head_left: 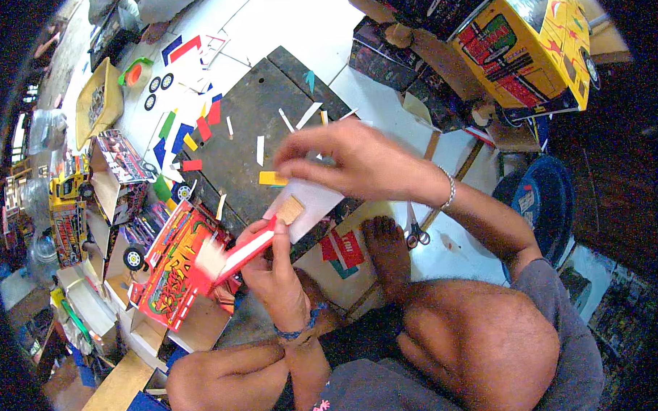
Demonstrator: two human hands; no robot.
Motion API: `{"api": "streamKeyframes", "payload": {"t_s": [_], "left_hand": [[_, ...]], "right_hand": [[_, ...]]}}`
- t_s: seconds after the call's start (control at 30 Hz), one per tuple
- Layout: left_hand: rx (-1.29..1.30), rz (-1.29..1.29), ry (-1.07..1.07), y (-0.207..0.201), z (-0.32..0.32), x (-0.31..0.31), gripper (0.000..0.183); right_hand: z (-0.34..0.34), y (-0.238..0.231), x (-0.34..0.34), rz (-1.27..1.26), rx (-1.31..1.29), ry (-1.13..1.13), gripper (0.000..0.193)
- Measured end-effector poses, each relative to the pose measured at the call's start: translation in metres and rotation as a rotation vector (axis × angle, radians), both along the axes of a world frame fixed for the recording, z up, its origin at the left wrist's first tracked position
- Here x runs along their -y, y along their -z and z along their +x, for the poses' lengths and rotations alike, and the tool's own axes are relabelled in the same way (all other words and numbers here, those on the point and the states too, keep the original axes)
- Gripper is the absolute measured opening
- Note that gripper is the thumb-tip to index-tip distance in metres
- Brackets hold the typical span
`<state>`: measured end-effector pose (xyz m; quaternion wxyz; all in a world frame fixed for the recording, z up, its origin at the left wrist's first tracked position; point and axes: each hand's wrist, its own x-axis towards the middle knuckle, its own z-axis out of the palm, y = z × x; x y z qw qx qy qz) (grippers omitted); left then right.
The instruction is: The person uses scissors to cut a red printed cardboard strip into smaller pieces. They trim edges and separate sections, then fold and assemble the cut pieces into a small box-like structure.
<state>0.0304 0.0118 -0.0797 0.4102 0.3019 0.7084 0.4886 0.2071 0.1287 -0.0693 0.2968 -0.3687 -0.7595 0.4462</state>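
Observation:
My left hand [277,272] is closed around a red strip-like part with a white face [251,252]. A pale sheet [318,206] extends beyond it, with a small tan block [291,209] at the fingertips. Above the sheet is my right hand [342,158], blurred, its fingers loosely bent and thumb apart, with nothing visible between them. A yellow piece [272,178] lies on the dark board just left of its fingertips. A red toy truck body [175,272] with colourful lettering stands left of my left hand; a blurred pale patch partly covers it.
The dark board [260,92] carries several paper scraps. Coloured cutouts and small black wheels [154,84] lie on the white tiles beyond. Scissors [415,231] rest by my foot. A yellow toy truck [526,46] stands far right, above a blue basin [543,205]. A yellow tray [98,101] sits far left.

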Motion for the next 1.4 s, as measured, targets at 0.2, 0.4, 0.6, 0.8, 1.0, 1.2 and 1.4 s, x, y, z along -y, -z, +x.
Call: {"api": "streamKeyframes", "payload": {"t_s": [0.2,0.4,0.6,0.8,1.0,1.2,1.4], "left_hand": [[-0.145,0.149,-0.034,0.007,-0.004,-0.006,0.021],[-0.371,0.021,-0.037,0.015,-0.001,-0.009,0.030],[-0.807,0.088,0.089,0.023,-0.004,-0.010,0.037],[-0.904,0.073,0.137,0.015,-0.009,-0.005,0.034],[-0.546,0.115,-0.033,0.014,-0.009,-0.006,0.021],[-0.431,0.141,-0.090,0.007,-0.007,0.032,0.023],[-0.409,0.098,-0.092,0.011,-0.009,0.062,0.025]], "right_hand": [[0.038,-0.002,0.008,0.306,0.365,0.005,0.026],[0.048,0.021,0.044,0.482,0.656,-0.069,0.021],[0.049,0.021,0.054,0.427,0.642,-0.109,0.019],[0.068,-0.006,0.069,0.198,0.618,-0.047,0.026],[0.051,-0.004,0.080,-0.121,0.377,0.142,0.041],[0.035,0.006,0.086,-0.630,0.096,0.077,0.035],[0.030,0.017,0.086,-0.906,-0.028,0.066,0.026]]}}
